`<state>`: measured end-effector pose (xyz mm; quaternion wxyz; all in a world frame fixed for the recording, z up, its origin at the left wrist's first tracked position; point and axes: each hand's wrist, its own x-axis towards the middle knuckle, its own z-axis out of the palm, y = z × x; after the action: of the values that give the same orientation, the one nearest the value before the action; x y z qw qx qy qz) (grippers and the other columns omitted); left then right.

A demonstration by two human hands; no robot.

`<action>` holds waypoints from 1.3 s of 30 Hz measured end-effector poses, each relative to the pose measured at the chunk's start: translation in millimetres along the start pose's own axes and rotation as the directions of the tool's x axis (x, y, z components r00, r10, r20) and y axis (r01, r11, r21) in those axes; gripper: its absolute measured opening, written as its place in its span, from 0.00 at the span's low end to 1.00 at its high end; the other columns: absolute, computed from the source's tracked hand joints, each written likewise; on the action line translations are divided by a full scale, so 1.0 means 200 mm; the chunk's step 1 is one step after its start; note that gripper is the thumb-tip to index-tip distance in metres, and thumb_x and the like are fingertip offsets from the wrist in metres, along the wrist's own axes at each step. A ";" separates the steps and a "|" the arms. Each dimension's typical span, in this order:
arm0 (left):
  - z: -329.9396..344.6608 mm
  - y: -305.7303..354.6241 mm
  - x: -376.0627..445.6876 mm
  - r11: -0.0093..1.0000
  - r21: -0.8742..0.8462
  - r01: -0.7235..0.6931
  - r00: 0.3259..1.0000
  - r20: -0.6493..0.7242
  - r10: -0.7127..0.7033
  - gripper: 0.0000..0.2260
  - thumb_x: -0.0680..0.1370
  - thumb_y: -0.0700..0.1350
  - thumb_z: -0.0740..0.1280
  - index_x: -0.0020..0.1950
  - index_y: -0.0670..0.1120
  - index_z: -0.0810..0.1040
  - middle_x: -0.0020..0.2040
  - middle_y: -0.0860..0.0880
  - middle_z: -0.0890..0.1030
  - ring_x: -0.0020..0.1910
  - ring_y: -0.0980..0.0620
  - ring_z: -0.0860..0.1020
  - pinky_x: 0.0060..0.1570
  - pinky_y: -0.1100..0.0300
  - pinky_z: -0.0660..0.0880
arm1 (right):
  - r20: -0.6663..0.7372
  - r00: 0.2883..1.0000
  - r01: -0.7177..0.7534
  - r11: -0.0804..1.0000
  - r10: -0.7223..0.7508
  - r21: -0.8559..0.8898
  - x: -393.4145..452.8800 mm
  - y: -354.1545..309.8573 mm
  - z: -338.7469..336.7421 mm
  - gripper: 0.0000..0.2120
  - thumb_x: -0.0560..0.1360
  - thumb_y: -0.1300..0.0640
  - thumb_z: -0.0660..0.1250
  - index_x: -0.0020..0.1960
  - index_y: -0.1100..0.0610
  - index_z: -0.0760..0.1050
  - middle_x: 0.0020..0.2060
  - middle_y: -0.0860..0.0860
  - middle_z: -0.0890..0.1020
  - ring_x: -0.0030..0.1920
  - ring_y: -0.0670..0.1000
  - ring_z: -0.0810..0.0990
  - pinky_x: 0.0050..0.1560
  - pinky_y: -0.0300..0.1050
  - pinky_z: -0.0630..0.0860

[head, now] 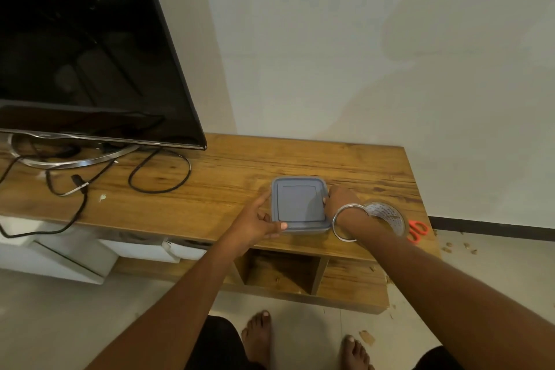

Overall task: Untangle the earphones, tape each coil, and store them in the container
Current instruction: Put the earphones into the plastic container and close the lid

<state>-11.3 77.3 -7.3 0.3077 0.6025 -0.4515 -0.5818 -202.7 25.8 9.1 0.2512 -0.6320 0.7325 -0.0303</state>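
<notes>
Bare feet [303,339] down at the bottom edge, on a pale floor [75,318], dark clothing just beside them. 2 forearms reaching up from there to the container [300,204].

Grey, square, lid on, sitting flat on the wooden stand [210,189], toward its right end and close to the front edge. Left hand [258,224] clamped on the near-left corner: thumb over the lid's front rim, index finger stretched along the left side, touching it. Right hand [341,198] on the right edge, fingers curled over the rim and gripping; fingertips mostly hidden behind the knuckles. Silver bangle [348,224] hanging loose round the right wrist.

No earphones visible anywhere; contents of the container cannot be told through the lid.

Moving outward: tape roll [390,218] just right of the right wrist, partly behind it, lying flat on the stand. Red-handled scissors [418,231] beyond the roll, at the stand's right front corner. Open cubby [282,273] in the stand below the container.

Further left: black cable [162,180] looping across the wood, more leads tangled toward the TV [90,48]. Dark screen, standing at the left end on a curved silver foot [75,161]. Plain white wall [375,54] behind. Brown crumbs [459,248] scattered on the floor off the right end.
</notes>
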 end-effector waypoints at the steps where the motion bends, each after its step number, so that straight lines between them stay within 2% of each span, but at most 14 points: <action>1: 0.00 0.00 0.00 1.000 -0.003 0.000 1.000 0.004 0.000 0.43 0.70 0.34 0.75 0.77 0.56 0.57 0.48 0.41 0.77 0.49 0.49 0.80 0.45 0.57 0.82 | -0.002 1.000 0.003 1.000 -0.003 -0.005 0.00 0.00 0.00 0.11 0.79 0.58 0.60 0.59 0.62 0.74 0.56 0.58 0.79 0.54 0.58 0.79 0.43 0.45 0.71; 4: 0.01 -0.01 0.01 1.000 -0.020 0.003 1.000 -0.012 -0.003 0.44 0.70 0.34 0.75 0.78 0.56 0.56 0.60 0.35 0.75 0.54 0.46 0.79 0.43 0.58 0.82 | 0.047 0.998 0.031 0.999 -0.029 -0.032 0.01 -0.01 0.00 0.12 0.79 0.59 0.59 0.59 0.62 0.74 0.56 0.58 0.79 0.54 0.57 0.79 0.44 0.43 0.70; 8: 0.03 -0.02 0.04 0.999 0.027 -0.039 0.994 -0.105 0.041 0.44 0.70 0.35 0.75 0.78 0.57 0.56 0.60 0.40 0.78 0.55 0.45 0.80 0.48 0.52 0.82 | 0.057 0.994 0.096 0.994 -0.092 -0.060 0.01 -0.03 0.01 0.14 0.77 0.63 0.60 0.63 0.61 0.71 0.57 0.58 0.79 0.56 0.57 0.78 0.46 0.43 0.72; 11: 0.05 0.00 0.07 0.998 -0.039 -0.056 0.990 -0.134 0.050 0.40 0.72 0.33 0.73 0.77 0.52 0.59 0.65 0.41 0.76 0.57 0.47 0.79 0.47 0.56 0.82 | -0.018 0.992 0.127 0.992 -0.127 0.009 0.02 -0.01 0.01 0.25 0.77 0.64 0.59 0.73 0.55 0.59 0.59 0.58 0.77 0.56 0.58 0.77 0.51 0.47 0.73; 13: 0.05 0.01 0.10 0.998 -0.042 -0.054 0.989 -0.142 0.047 0.39 0.72 0.32 0.72 0.77 0.50 0.59 0.68 0.42 0.74 0.60 0.46 0.78 0.48 0.55 0.82 | -0.025 0.986 0.166 0.986 -0.167 -0.027 0.05 -0.01 0.01 0.26 0.76 0.65 0.59 0.73 0.53 0.60 0.58 0.58 0.78 0.55 0.58 0.77 0.50 0.48 0.74; 16: 0.05 0.02 0.15 0.999 -0.032 -0.038 0.989 -0.147 0.033 0.39 0.72 0.32 0.73 0.78 0.49 0.59 0.66 0.41 0.75 0.60 0.45 0.78 0.53 0.48 0.81 | -0.018 0.986 0.165 0.986 -0.165 -0.035 0.08 -0.02 0.02 0.28 0.75 0.66 0.61 0.73 0.55 0.59 0.57 0.59 0.78 0.55 0.59 0.77 0.50 0.48 0.74; 19: 0.05 0.05 0.22 0.999 -0.024 -0.036 0.990 -0.134 0.033 0.39 0.72 0.32 0.73 0.78 0.48 0.59 0.68 0.40 0.74 0.61 0.44 0.77 0.50 0.52 0.81 | -0.027 0.988 0.148 0.988 -0.149 -0.040 0.14 -0.01 0.01 0.30 0.76 0.65 0.60 0.75 0.55 0.55 0.57 0.60 0.77 0.56 0.59 0.77 0.52 0.50 0.75; 21: 0.07 0.08 0.26 0.999 -0.009 -0.035 0.992 -0.121 0.034 0.39 0.72 0.31 0.72 0.78 0.47 0.58 0.69 0.35 0.71 0.63 0.40 0.76 0.50 0.54 0.80 | -0.035 0.989 0.143 0.988 -0.146 -0.056 0.19 0.00 0.00 0.29 0.76 0.65 0.60 0.74 0.56 0.56 0.58 0.61 0.76 0.56 0.60 0.77 0.53 0.51 0.75; 24: 0.11 0.13 0.32 1.000 0.015 -0.027 0.994 -0.106 0.029 0.38 0.73 0.31 0.71 0.78 0.46 0.57 0.67 0.30 0.69 0.63 0.36 0.75 0.55 0.49 0.79 | -0.067 0.989 0.129 0.991 -0.131 -0.030 0.25 0.04 -0.04 0.26 0.76 0.65 0.59 0.73 0.58 0.59 0.59 0.61 0.76 0.56 0.60 0.77 0.52 0.50 0.76; 26: 0.16 0.17 0.37 0.999 0.023 -0.032 0.996 -0.078 0.034 0.39 0.73 0.31 0.71 0.78 0.45 0.56 0.69 0.32 0.68 0.64 0.37 0.75 0.55 0.48 0.79 | -0.087 0.987 0.133 0.989 -0.138 -0.058 0.30 0.09 -0.08 0.25 0.77 0.65 0.58 0.73 0.59 0.60 0.59 0.61 0.76 0.57 0.61 0.77 0.52 0.50 0.75; 28: 0.22 0.20 0.43 0.998 0.038 -0.047 0.998 -0.040 0.048 0.39 0.73 0.32 0.71 0.79 0.46 0.56 0.72 0.36 0.67 0.65 0.40 0.74 0.52 0.51 0.80 | -0.090 0.987 0.126 0.987 -0.135 -0.100 0.36 0.15 -0.13 0.25 0.76 0.65 0.59 0.72 0.59 0.61 0.59 0.62 0.77 0.57 0.62 0.77 0.52 0.50 0.75; 30: 0.30 0.23 0.49 0.996 0.066 -0.067 0.997 -0.026 0.069 0.38 0.74 0.32 0.71 0.79 0.46 0.56 0.73 0.34 0.64 0.66 0.38 0.73 0.50 0.54 0.81 | -0.083 0.988 0.118 0.984 -0.130 -0.130 0.40 0.22 -0.18 0.25 0.76 0.64 0.61 0.71 0.59 0.61 0.58 0.62 0.77 0.56 0.62 0.77 0.51 0.50 0.75; 35: 0.48 0.30 0.60 0.990 0.101 -0.100 0.995 0.008 0.100 0.37 0.74 0.34 0.71 0.78 0.46 0.58 0.69 0.36 0.71 0.63 0.40 0.76 0.52 0.52 0.80 | -0.102 0.988 0.098 0.984 -0.114 -0.152 0.48 0.40 -0.27 0.24 0.75 0.61 0.62 0.70 0.58 0.62 0.58 0.62 0.77 0.57 0.62 0.77 0.51 0.49 0.74; 39: 0.58 0.34 0.67 0.982 0.148 -0.119 0.993 0.035 0.115 0.38 0.74 0.36 0.72 0.79 0.48 0.56 0.73 0.43 0.68 0.64 0.43 0.75 0.53 0.48 0.81 | -0.132 0.988 0.064 0.991 -0.080 -0.120 0.52 0.52 -0.31 0.23 0.75 0.63 0.61 0.69 0.58 0.63 0.57 0.63 0.76 0.56 0.63 0.76 0.48 0.50 0.73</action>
<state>-149.3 -53.0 -19.4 0.2893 0.5888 -0.5325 -0.5349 -331.3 -67.5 -8.3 0.1623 -0.6681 0.7250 -0.0399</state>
